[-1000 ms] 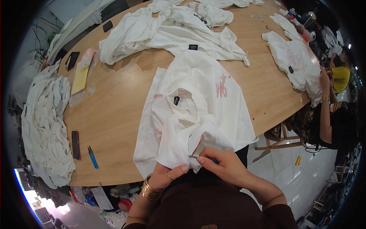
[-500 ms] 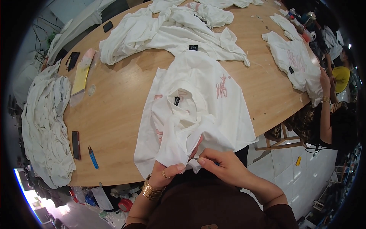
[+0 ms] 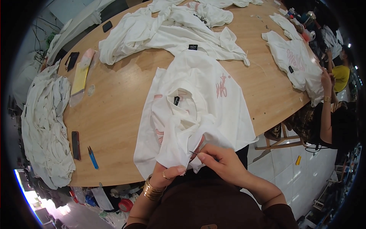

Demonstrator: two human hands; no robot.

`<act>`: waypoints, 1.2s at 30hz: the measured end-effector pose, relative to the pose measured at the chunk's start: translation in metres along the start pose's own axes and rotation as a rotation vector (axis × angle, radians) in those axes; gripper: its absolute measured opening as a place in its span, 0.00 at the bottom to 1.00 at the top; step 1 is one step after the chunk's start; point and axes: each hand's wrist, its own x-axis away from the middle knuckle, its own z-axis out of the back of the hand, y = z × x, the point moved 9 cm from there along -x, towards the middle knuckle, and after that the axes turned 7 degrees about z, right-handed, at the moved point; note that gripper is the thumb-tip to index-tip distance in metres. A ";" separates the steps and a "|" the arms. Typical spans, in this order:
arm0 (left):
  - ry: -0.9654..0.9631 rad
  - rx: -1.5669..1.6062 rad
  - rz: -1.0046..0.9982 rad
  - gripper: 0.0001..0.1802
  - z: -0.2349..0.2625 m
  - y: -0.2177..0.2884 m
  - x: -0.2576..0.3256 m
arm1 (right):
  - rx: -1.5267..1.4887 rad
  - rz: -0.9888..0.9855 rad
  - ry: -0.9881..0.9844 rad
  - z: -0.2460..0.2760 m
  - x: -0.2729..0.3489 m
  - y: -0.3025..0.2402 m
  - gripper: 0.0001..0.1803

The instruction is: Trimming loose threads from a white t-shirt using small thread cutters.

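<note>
Here, left hand (image 3: 167, 175) pinching creased white shirt (image 3: 173, 143), right hand (image 3: 225, 164) clamping slim metal tool (image 3: 193, 152)

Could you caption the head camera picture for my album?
Left hand gripping a white garment, right hand holding a slim pointed tool close to it, beside a wooden table.

The shirt (image 3: 173, 131) was white and rumpled, lying partly on the table (image 3: 110, 126) with its gathered near end past the edge. Its round collar (image 3: 200, 105) gaped upward, a black label (image 3: 176, 100) inside. Pink marks showed along its left side, and more pink in a fold at the near end. Whether the flatter white cloth beneath belonged to it could not be told. The tool (image 3: 194, 152) showed only a thin, dark metal tip, against that fold, the rest hidden in the right hand (image 3: 225, 165).
</note>
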 end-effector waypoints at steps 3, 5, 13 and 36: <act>-0.070 0.150 -0.057 0.47 -0.013 0.013 -0.002 | 0.038 0.018 -0.020 0.002 0.001 -0.001 0.14; -0.063 0.216 -0.095 0.49 -0.019 0.020 -0.003 | 0.071 -0.044 -0.098 -0.003 0.005 0.002 0.14; -0.060 0.237 -0.097 0.50 -0.013 0.016 0.000 | 0.071 -0.041 -0.118 -0.007 0.006 0.003 0.15; -0.082 0.220 -0.097 0.48 -0.012 0.012 0.000 | 0.030 -0.038 -0.127 -0.011 0.004 0.004 0.14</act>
